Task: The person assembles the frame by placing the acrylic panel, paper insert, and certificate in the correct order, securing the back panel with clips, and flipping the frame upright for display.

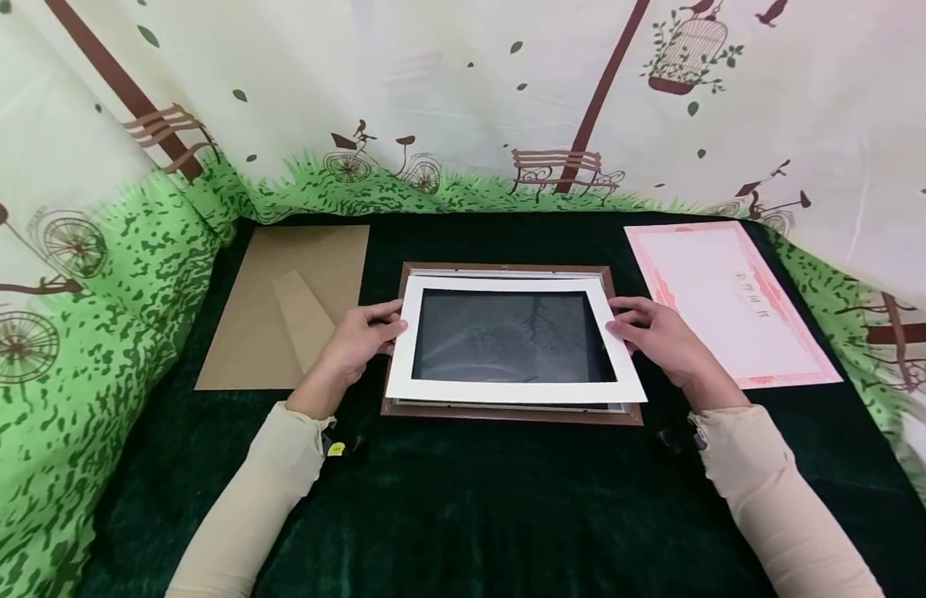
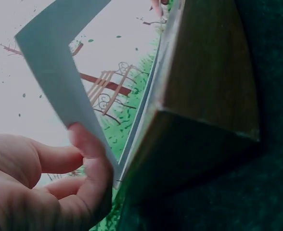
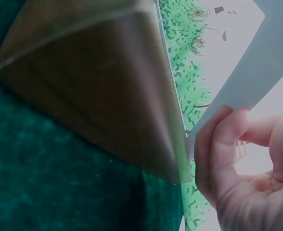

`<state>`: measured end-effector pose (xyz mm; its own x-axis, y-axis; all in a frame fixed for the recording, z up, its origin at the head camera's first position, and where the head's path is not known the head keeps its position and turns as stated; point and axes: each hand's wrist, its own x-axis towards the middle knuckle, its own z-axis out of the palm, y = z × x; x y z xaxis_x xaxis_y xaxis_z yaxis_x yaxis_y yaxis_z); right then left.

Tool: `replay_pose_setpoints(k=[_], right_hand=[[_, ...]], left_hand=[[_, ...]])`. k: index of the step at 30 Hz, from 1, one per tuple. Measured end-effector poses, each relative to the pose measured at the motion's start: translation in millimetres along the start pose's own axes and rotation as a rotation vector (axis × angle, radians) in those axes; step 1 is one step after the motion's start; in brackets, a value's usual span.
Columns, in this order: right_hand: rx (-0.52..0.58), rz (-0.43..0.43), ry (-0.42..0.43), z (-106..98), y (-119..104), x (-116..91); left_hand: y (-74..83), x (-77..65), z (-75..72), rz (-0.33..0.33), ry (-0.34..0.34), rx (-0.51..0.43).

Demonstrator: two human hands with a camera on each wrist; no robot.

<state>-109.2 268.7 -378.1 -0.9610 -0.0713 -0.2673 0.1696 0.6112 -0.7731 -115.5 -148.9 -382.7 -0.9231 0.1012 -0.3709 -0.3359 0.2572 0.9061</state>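
A white picture mat (image 1: 515, 392) with a rectangular opening is held over a brown picture frame (image 1: 507, 417) lying on the dark green cloth. My left hand (image 1: 363, 336) pinches the mat's left edge between thumb and fingers; my right hand (image 1: 660, 336) pinches its right edge. Through the opening shows the dark inside of the frame. In the left wrist view the mat (image 2: 50, 77) stands tilted, its near edge raised off the frame (image 2: 204, 62) and its far edge close to the rim. The right wrist view shows the same gap beside the frame (image 3: 98, 86).
To the left lies a brown backing board (image 1: 246, 307) with an easel stand (image 1: 301, 320). A white sheet with a pink border (image 1: 709, 291) lies to the right. Behind hangs a printed curtain (image 1: 448, 91) with benches and bicycles. Dark green cloth (image 1: 492, 507) covers the table.
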Motion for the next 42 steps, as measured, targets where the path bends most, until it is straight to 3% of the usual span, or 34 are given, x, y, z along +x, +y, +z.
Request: replay_pose_setpoints(k=[7, 14, 24, 28, 36, 42], right_hand=[[0.002, 0.003, -0.014, 1.2, 4.2, 3.6], [-0.014, 0.01, 0.02, -1.3, 3.4, 7.2], [-0.008, -0.026, 0.024, -0.2, 3.9, 7.4], [-0.018, -0.025, 0.023, -0.6, 3.0, 5.9], [-0.048, -0.045, 0.045, 2.4, 2.8, 4.1], [-0.152, -0.079, 0.11, 8.5, 2.1, 3.3]], left_hand=[[-3.5, 0.0, -0.3, 0.006, 0.035, -0.028], [-0.6, 0.5, -1.7, 0.016, -0.006, 0.095], [-3.2, 1.8, 0.8, 0.064, 0.039, 0.119], [-3.8, 1.4, -0.3, 0.078, 0.064, 0.173], [-3.9, 2.8, -3.8, 0.024, 0.058, 0.267], [-5.1, 4.3, -1.8, 0.006, 0.039, 0.307]])
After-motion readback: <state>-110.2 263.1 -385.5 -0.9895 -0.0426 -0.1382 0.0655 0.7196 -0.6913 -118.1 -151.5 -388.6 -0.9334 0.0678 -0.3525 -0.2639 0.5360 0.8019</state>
